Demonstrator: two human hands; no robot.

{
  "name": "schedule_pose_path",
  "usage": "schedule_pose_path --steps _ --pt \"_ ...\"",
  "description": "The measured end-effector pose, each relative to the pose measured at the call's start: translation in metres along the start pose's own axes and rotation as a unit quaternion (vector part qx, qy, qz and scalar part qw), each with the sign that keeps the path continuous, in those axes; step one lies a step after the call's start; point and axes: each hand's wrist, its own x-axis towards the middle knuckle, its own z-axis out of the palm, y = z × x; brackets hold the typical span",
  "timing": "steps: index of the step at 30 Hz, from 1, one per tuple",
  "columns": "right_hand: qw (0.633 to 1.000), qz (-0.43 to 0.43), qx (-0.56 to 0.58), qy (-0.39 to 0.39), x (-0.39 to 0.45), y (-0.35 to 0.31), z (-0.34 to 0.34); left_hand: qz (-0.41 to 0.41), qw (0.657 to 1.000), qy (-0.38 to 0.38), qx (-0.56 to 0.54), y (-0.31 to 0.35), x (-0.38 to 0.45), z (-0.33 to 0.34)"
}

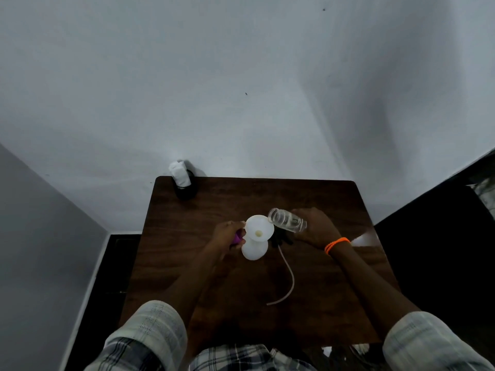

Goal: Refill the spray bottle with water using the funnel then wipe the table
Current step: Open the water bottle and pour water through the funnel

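Note:
A white spray bottle (254,250) stands in the middle of the dark wooden table (308,303) with a white funnel (259,228) sitting in its neck. My left hand (227,234) grips the bottle and funnel from the left, over a purple part (236,239). My right hand (316,227) holds a clear glass jar (286,220) tipped on its side, its mouth over the funnel's rim. The black spray head (281,239) lies on the table right of the bottle, its pale dip tube (288,279) curling toward me.
A black holder with a white cloth (182,174) stands at the table's far left corner, against the white wall. The table's right edge borders a dark floor. An orange band (336,245) circles my right wrist.

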Motion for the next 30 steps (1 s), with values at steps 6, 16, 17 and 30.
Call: schedule_pose_path --steps 6,16,17,30 --pt "0.998 0.027 -0.058 -0.023 0.001 0.008 0.006 -0.008 1.000 0.008 -0.015 0.001 -0.005 0.003" --pt "0.992 0.060 -0.107 -0.038 -0.008 -0.010 -0.005 -0.010 1.000 0.005 -0.020 -0.002 -0.006 0.001" --pt "0.991 0.067 -0.110 -0.042 -0.008 -0.011 -0.006 -0.012 1.000 0.006 -0.022 -0.002 -0.005 0.000" --pt "0.982 0.073 -0.160 -0.067 -0.014 -0.022 -0.012 -0.010 1.000 -0.006 -0.021 -0.008 -0.010 -0.001"
